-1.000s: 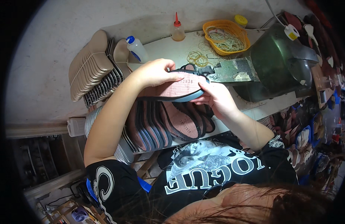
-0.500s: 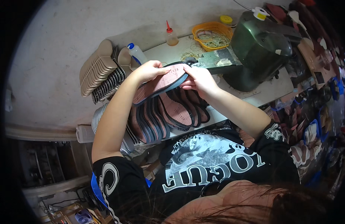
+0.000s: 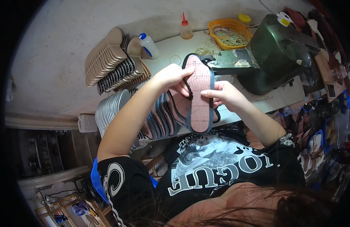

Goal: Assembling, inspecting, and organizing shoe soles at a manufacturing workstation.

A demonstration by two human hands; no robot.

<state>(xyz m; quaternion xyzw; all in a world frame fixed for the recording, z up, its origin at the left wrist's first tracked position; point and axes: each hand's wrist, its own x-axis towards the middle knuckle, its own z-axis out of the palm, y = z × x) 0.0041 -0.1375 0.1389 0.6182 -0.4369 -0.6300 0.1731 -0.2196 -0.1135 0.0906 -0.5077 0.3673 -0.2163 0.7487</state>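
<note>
I hold a shoe insole (image 3: 200, 94) upright over the table edge; it has a pink gridded face and a dark blue-black rim. My left hand (image 3: 171, 77) grips its left edge near the toe end, fingers curled round the rim. Pinching the right edge at mid-length is my right hand (image 3: 224, 96). Under my hands lies a fanned row of similar dark-rimmed insoles (image 3: 160, 117) leaning against each other.
Stacks of tan and dark soles (image 3: 110, 58) stand at the left of the white table (image 3: 281, 96). A white squeeze bottle (image 3: 148, 45), a red-capped glue bottle (image 3: 186, 29), an orange basket of rubber bands (image 3: 230, 34) and a dark green machine (image 3: 281, 53) sit behind.
The insole has turned from lying crosswise between my hands to standing lengthwise, toe end away from me. Both hands shifted their grip along its edges.
</note>
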